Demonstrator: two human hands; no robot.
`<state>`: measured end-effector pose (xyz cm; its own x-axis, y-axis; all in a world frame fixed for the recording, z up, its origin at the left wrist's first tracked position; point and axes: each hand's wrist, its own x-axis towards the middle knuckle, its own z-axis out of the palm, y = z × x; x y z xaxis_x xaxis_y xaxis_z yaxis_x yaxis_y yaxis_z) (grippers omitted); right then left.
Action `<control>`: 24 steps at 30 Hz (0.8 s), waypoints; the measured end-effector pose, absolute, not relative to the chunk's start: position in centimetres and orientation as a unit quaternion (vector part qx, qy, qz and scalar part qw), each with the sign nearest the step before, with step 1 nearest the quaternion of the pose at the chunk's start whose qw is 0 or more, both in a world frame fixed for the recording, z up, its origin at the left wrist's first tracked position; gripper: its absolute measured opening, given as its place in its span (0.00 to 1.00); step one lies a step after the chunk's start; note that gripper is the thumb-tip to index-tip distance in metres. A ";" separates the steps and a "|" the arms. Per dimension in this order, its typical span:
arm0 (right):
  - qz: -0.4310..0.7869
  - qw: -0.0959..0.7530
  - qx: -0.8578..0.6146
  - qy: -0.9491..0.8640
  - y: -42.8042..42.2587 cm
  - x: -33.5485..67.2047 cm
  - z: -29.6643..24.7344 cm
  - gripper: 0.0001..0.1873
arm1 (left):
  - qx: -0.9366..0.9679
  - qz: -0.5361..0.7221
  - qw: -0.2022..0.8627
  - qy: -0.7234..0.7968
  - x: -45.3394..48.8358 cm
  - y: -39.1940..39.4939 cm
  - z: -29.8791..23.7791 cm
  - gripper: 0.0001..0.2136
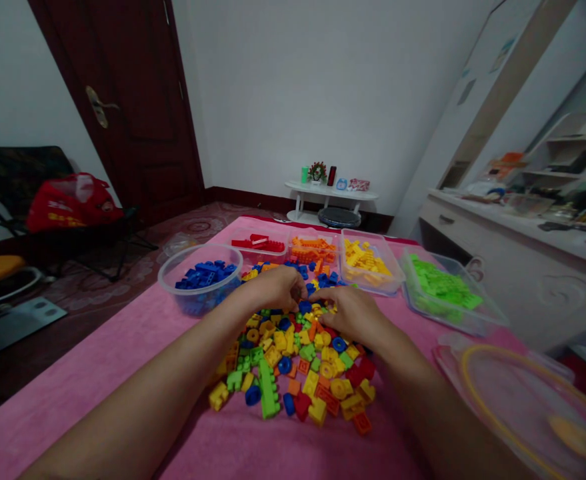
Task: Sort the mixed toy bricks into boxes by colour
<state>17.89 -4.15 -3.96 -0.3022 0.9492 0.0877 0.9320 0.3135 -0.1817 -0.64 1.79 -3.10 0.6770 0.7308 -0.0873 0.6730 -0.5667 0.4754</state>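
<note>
A heap of mixed toy building bricks in yellow, green, blue, orange and red lies on the pink tablecloth. My left hand reaches into the far part of the heap, its fingers curled down; whatever they hold is hidden. Just to its right, my right hand rests at the heap, its thumb and forefinger apart above yellow bricks. A blue brick lies between the two hands. Nearest my left forearm stands a round clear tub of blue bricks.
Along the far side stand clear boxes of red bricks, orange bricks, yellow bricks and green bricks. Clear lids lie at the right edge of the pink cloth. A white cabinet stands on the right.
</note>
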 end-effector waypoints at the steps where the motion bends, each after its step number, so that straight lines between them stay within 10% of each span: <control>1: 0.037 0.074 -0.580 -0.811 -4.2 17.8 -3.9 0.22 | 0.885 0.062 0.232 0.398 -0.6 1.8 -3.2 0.14; 14: 0.028 0.032 -0.565 -0.824 -4.2 17.6 -3.3 0.13 | 0.882 0.062 0.223 0.412 -0.4 1.5 -3.1 0.11; 24: 0.177 0.267 -0.573 -0.754 -4.1 21.4 0.0 0.10 | 0.882 0.074 0.237 0.401 -0.6 2.0 -3.6 0.11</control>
<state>21.41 -4.06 -0.02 -0.2012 0.9591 0.1992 0.7697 0.2806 -0.5735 -0.57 1.95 -3.59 0.6668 0.7428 -0.0600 0.6726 -0.5652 0.4777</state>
